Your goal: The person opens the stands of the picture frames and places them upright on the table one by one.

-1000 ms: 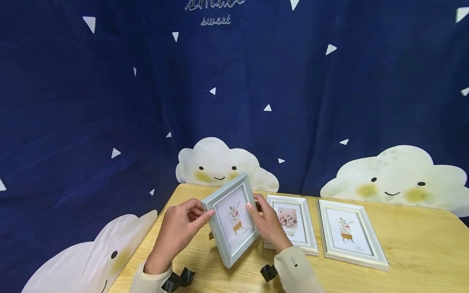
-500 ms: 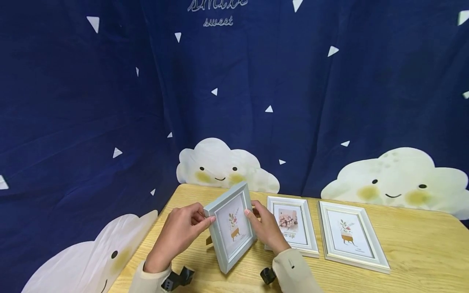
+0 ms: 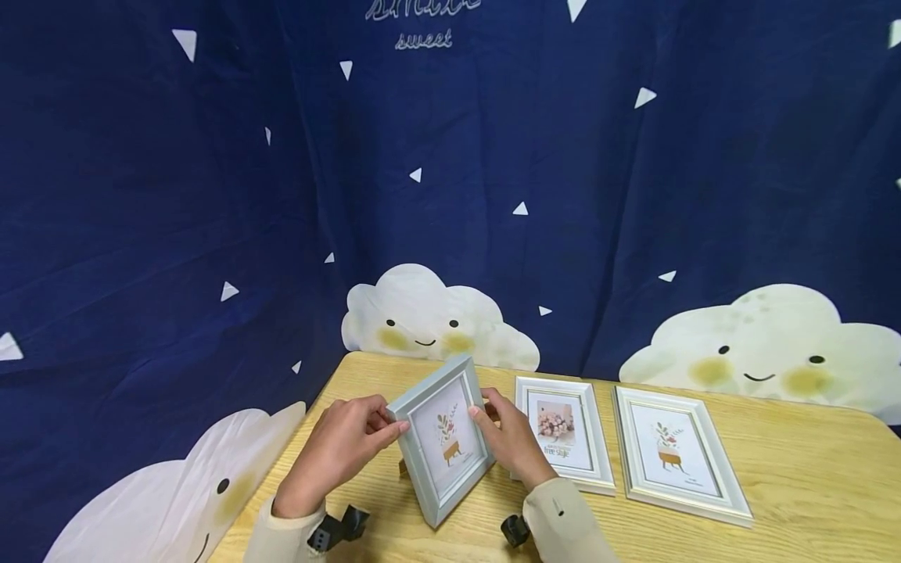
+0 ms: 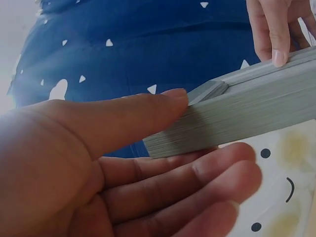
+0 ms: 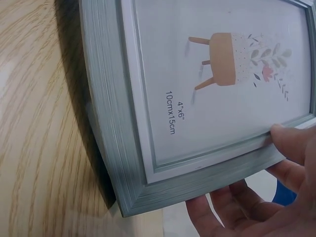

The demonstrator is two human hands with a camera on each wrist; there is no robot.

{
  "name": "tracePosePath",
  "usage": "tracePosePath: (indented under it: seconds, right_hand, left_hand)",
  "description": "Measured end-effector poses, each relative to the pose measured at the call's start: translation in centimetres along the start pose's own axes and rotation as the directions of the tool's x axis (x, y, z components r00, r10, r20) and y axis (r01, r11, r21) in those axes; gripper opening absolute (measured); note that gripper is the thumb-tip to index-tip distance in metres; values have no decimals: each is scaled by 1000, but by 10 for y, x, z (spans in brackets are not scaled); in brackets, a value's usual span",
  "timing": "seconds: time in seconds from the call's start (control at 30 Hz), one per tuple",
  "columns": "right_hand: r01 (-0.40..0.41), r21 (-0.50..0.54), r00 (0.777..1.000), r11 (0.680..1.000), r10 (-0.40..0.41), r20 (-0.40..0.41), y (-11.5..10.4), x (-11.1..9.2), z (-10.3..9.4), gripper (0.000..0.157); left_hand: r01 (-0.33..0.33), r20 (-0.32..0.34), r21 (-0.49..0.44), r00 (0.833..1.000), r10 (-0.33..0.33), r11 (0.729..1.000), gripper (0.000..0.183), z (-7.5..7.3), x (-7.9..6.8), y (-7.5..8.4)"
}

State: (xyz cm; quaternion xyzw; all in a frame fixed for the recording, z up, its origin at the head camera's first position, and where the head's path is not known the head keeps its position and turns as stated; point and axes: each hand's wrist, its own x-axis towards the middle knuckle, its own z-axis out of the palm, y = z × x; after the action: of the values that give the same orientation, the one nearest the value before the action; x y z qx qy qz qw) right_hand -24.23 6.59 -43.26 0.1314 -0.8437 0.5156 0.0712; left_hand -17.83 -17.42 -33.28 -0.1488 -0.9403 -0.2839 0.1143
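A grey-green picture frame [image 3: 418, 461] with a flower-pot print stands tilted on or just above the table. My left hand [image 3: 342, 439] pinches its upper left corner, thumb in front and fingers behind, as the left wrist view shows. On the opposite side my right hand [image 3: 512, 436] grips the edge, the thumb [image 5: 291, 140] on the front and curled fingers behind. A bit of brown backing or stand [image 3: 403, 467] sticks out behind the frame. The lower edge lies close to the wood in the right wrist view; whether it touches is unclear.
A white frame with a pink flower picture [image 3: 601, 469] lies on the wooden table [image 3: 809, 469], right beside my right hand. Further right lies another white frame [image 3: 735, 500]. A dark blue curtain [image 3: 464, 141] with clouds hangs behind the table.
Both hands have brought the grey-green frame slightly down toward the table, and it has turned a little. Over the last half second it shifts slightly left. The white frames stay put.
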Motion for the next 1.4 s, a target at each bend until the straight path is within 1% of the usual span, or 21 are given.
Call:
tracePosePath:
  seconds: [0.2,0.43,0.6,0.73,0.87,0.93,1.0,1.1,1.17,1.3,1.4]
  right_hand:
    - [2,-9,1000,1000,-2,12,1,0,0,26]
    - [-6,-20,1000,1000,6,11,1,0,0,28]
    - [-7,-31,1000,1000,7,20,2,0,-1,30]
    - [-10,-24,999,1000,11,32,2,-1,-3,31]
    - [-16,-27,999,1000,17,34,-1,-2,-5,32]
    - [-13,-32,1000,999,13,24,-3,-3,-6,32]
    - [-4,-33,1000,999,5,7,-5,-2,-8,32]
    - [25,-26,999,999,-25,-23,-8,-2,-10,31]
    - [38,-7,998,999,-38,-43,-11,-2,-11,29]
    - [46,29,997,999,-44,-70,-16,-3,-13,27]
    - [38,60,996,997,-34,-78,-20,-3,-15,28]
  left_hand:
    - [-46,17,-13,999,46,999,19,-2,0,-4]
    - [-58,48,-11,997,58,998,20,-2,-1,-7]
    - [-54,73,-9,996,54,999,22,-2,-2,-7]
    - [-48,81,-5,996,48,999,21,-3,-2,-7]
    - [-2,73,-21,997,3,1000,18,-6,-4,-4]
    - [23,49,-18,999,-22,1000,19,-8,-5,-1]
    - [35,8,-4,999,-35,999,21,-10,-7,3]
    - [29,-56,35,998,-27,999,20,-13,-10,9]
    - [28,-86,47,996,-23,999,19,-15,-12,13]
    - [35,-132,48,991,-29,998,19,-18,-17,21]
    - [34,-171,41,985,-27,999,17,-19,-21,26]
